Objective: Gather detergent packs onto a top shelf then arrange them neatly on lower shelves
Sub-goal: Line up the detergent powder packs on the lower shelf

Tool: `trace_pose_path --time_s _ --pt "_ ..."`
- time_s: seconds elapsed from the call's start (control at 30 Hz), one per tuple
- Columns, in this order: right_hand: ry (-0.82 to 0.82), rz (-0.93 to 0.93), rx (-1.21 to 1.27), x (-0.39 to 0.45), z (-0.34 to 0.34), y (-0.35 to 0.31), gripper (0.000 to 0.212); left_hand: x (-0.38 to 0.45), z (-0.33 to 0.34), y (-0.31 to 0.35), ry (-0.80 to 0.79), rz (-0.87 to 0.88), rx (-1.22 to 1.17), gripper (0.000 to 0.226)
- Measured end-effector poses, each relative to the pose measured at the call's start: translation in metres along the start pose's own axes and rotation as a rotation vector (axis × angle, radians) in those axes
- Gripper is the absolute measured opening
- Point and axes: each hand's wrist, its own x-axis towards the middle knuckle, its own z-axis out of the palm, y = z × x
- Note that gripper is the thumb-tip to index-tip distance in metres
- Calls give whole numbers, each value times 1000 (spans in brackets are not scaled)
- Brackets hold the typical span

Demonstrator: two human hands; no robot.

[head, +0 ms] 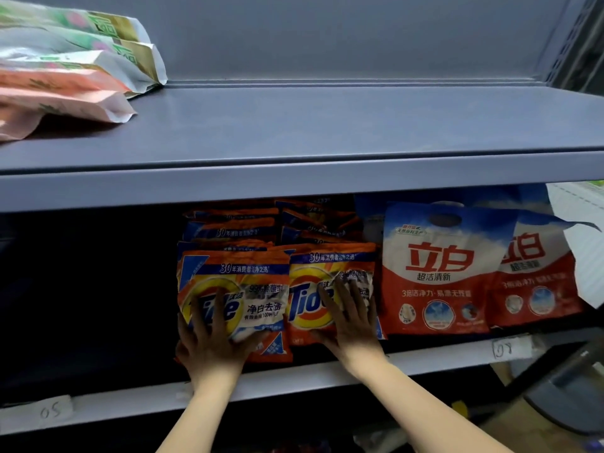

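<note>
On the lower grey metal shelf [294, 377], the left hand [209, 341] presses flat, fingers spread, on a crinkled orange Tide pack [258, 289], the right hand [351, 325] likewise on its neighbour [313, 276], glossy red-and-white bags [438, 266] beside, rear rows lost in shadow.

A handwritten label reading 05 [52, 410] was stuck to the lower shelf's front edge at the left, and another paper label [505, 348] sat on the same edge toward the right. At the far right edge, a white sheet [585, 243] hung beside the shelving, and a dark grey object [568, 397] lay below it, too blurred to identify.
</note>
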Motion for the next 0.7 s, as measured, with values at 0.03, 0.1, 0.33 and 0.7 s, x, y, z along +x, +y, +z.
trace_pose_path --time_s 0.03,0.1,0.33,0.7 --pt "-16 5 7 -2 -1 0 75 -5 -1 2 -4 -11 6 111" --pt "-33 19 22 -4 -2 0 76 -11 -1 1 12 -30 11 113" --pt "-159 60 37 -3 -21 -5 82 -25 -17 17 18 -52 -3 127" --pt "-203 105 301 -7 -95 -36 45 -40 -76 52 -36 -44 150 41"
